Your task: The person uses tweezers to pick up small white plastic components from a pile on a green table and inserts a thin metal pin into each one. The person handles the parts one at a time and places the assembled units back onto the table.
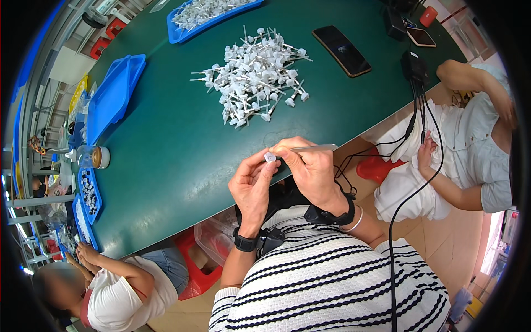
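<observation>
My left hand (252, 185) pinches a small white plastic part (270, 157) between thumb and fingertips, just over the near table edge. Close beside it, my right hand (316, 172) is closed around slim metal tweezers (314, 148). Their flat end sticks out to the right, while the tips by the white part are hidden by my fingers. Farther up the green table (182, 149) lies a loose pile of similar white parts (251, 83) with thin pale stems. A few of these parts lie apart at the pile's right edge.
A blue tray (176, 36) of white parts stands at the far side. Stacked blue trays (113, 102), a jar (100, 157) and a small parts tray (91, 195) line the left. A phone (342, 51) and black cables (414, 105) are right. People sit on both sides.
</observation>
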Demonstrator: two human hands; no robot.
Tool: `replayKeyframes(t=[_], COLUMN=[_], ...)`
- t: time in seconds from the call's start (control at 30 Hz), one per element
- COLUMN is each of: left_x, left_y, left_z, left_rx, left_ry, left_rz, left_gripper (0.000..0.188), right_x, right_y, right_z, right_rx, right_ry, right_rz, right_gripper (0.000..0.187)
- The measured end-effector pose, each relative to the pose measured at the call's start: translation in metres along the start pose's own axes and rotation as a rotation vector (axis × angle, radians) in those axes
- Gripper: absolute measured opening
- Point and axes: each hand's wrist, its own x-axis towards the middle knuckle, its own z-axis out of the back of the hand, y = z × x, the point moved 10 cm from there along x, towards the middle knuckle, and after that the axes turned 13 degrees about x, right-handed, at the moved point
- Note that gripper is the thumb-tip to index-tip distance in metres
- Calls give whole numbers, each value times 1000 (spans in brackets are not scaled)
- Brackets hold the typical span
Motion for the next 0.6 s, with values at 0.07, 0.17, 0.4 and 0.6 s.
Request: replayKeyframes(t=[0.07, 0.17, 0.4, 0.6], left_x=[0, 0, 3, 2], left_y=[0, 1, 2, 5], left_z=[0, 1, 4, 6], left_rx=[-9, 2, -67, -102], left_ry=[-7, -18, -23, -19], left_rz=[-1, -15, 29, 15], left_gripper=[28, 28, 32, 26], right_x=[2, 6, 1, 0], right_y=[1, 3, -5, -6], right_z=[-3, -7, -1, -2], right_rx=[-9, -40, 13, 15], right_ry=[27, 79, 6, -6], right_rz=[-11, -30, -48, -43], right_gripper=[10, 9, 10, 12])
